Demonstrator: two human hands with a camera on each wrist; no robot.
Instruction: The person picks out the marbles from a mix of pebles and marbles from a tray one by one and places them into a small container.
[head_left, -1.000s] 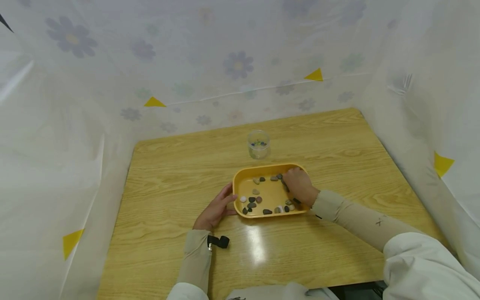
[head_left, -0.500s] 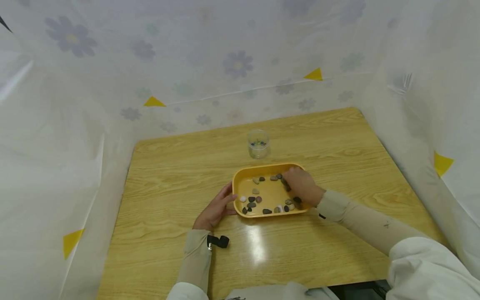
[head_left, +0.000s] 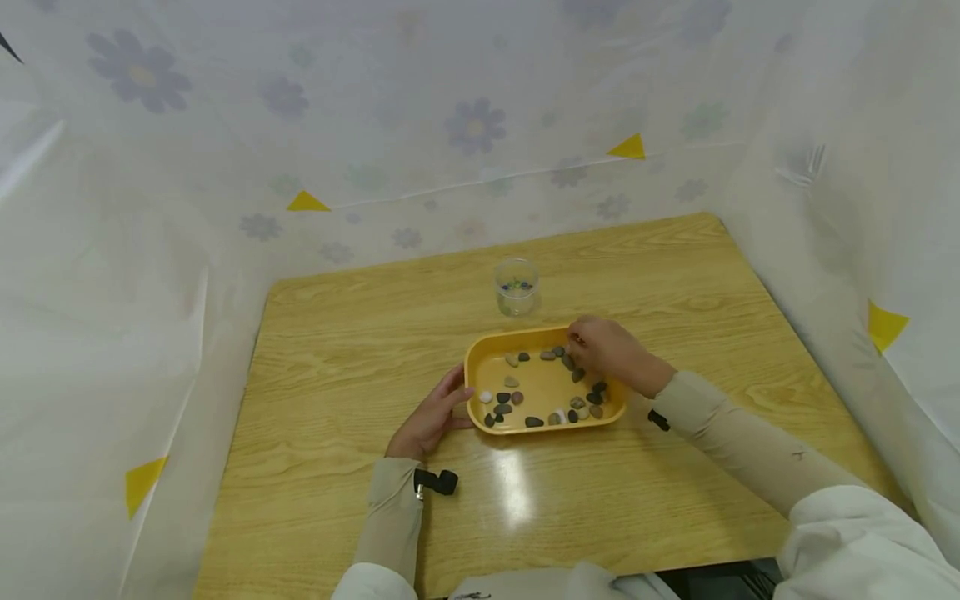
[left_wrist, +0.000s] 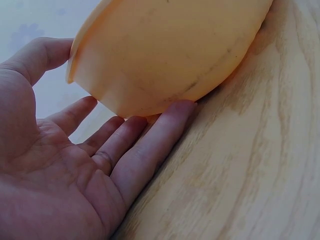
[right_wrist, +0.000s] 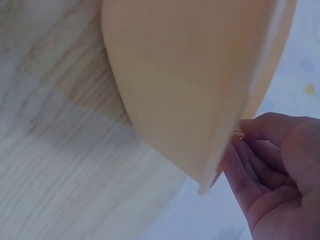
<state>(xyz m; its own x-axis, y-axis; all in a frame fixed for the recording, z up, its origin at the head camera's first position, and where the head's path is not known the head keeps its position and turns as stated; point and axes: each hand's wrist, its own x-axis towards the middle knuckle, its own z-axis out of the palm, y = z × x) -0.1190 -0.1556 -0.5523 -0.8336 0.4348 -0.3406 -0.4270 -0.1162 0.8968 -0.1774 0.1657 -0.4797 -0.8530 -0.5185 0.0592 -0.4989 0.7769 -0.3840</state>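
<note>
A yellow tray (head_left: 546, 385) lies on the wooden table, with several small stones (head_left: 503, 409) in grey, black, tan and white spread inside. My left hand (head_left: 428, 426) holds its left end. In the left wrist view the thumb is at the rim, and the fingers touch the outer wall and lower edge. My right hand (head_left: 611, 354) is over the tray's far right corner. Between its thumb and finger it pinches a small striped object (right_wrist: 239, 134), mostly hidden, so its kind is unclear. Beyond the tray stands a clear round cup (head_left: 517, 302) containing small blue and green pieces.
The wooden table (head_left: 360, 333) stretches out on both sides of the tray. Pale plastic sheeting with printed flowers (head_left: 476, 127) rises behind it, and sheeting hangs at both sides. Yellow triangles (head_left: 627, 147) mark the sheeting.
My right hand has come up from among the stones towards the tray's far right rim, uncovering stones at the right end. The left hand and the tray stay in place.
</note>
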